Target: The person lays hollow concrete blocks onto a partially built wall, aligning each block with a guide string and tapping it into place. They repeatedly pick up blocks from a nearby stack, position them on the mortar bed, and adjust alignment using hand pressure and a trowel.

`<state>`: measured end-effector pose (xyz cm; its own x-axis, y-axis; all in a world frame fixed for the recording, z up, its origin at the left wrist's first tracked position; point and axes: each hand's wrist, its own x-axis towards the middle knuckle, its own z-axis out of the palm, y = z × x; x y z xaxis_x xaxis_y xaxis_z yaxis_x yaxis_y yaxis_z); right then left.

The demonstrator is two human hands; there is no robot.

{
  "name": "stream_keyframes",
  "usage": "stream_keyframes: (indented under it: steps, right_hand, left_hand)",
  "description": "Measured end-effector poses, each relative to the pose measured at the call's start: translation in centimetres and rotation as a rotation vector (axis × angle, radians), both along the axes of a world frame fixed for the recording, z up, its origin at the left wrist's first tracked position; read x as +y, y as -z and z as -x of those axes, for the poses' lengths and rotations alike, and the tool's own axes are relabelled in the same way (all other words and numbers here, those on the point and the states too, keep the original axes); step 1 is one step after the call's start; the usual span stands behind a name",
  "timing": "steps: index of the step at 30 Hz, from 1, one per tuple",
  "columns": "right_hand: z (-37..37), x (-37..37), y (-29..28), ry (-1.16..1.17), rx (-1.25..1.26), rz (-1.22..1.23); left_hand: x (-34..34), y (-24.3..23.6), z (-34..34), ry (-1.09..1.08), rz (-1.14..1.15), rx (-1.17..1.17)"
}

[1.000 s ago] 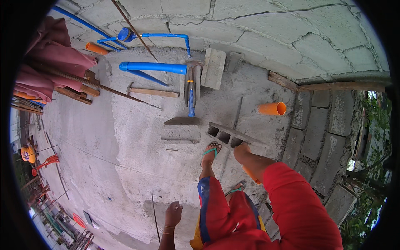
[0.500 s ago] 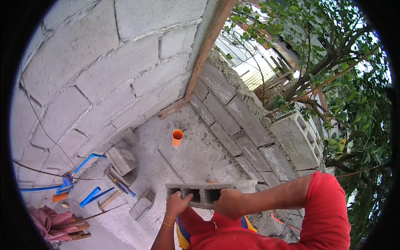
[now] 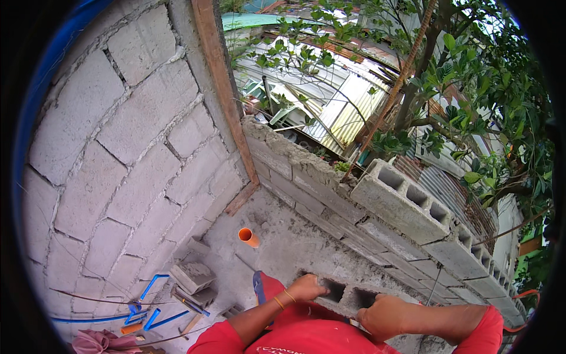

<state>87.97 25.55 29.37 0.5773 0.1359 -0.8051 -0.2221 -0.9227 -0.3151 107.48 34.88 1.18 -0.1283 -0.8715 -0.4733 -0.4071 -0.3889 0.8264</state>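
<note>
My left hand (image 3: pixel 308 288) grips the near-left part of a grey hollow concrete block (image 3: pixel 345 298), its fingertips at an opening. My right hand (image 3: pixel 380 315) holds the same block farther right, thumb at another opening. The block is held level in front of my red-shirted body, openings facing up. Past it is a low block wall (image 3: pixel 321 192), with a hollow block (image 3: pixel 398 206) on its rough top and more hollow blocks along to the right.
A tall block wall (image 3: pixel 118 177) with timber (image 3: pixel 215 71) stands left. An orange pipe (image 3: pixel 249 236) rises from the floor (image 3: pixel 277 236). Loose blocks (image 3: pixel 191 277), blue pipes (image 3: pixel 150 312) and tools lie lower left. Branches, a rusty rod (image 3: pixel 395 88) and metal roofing are beyond the low wall.
My view has swung up toward the low wall. My left hand, earlier apart from the block, has joined my right on it, and the block has come up in front of my body.
</note>
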Motion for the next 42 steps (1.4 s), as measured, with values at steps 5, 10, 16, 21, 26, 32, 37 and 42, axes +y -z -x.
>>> stream_keyframes:
  steps: [5, 10, 16, 21, 26, 32, 37, 42]
  right_hand:
    - [2.4, -5.0, -3.0, 0.115, -0.122, 0.03]
    - [-1.3, -9.4, -6.2, 0.173, -0.32, 0.084]
    - [-12.1, -16.9, -11.7, 0.204, -0.63, 0.135]
    - [-20.2, -22.9, -16.2, 0.172, -0.879, 0.302]
    - [-26.5, -29.5, -15.8, 0.196, -1.038, 0.541]
    - [-30.2, -36.6, -9.5, 0.249, -1.083, 0.608]
    - [-30.0, -39.4, -2.3, 0.325, -1.027, 0.578]
    - [-28.8, -39.3, 4.0, 0.397, -0.943, 0.503]
  left_hand:
    - [-7.6, -6.0, -2.0, 0.116, -0.11, -0.082]
    - [-14.8, -16.0, -10.0, 0.155, 0.004, -0.394]
    - [-23.8, -29.4, -24.2, 0.115, -0.001, -0.668]
    - [-30.1, -39.4, -35.1, 0.148, 0.278, -0.905]
    - [-38.2, -44.1, -42.2, 0.075, 0.462, -1.074]
    - [-45.9, -38.7, -44.7, -0.026, 0.482, -1.06]
    - [-49.8, -29.9, -45.1, 0.106, 0.352, -1.019]
    - [-49.3, -23.3, -42.9, -0.007, 0.192, -0.885]
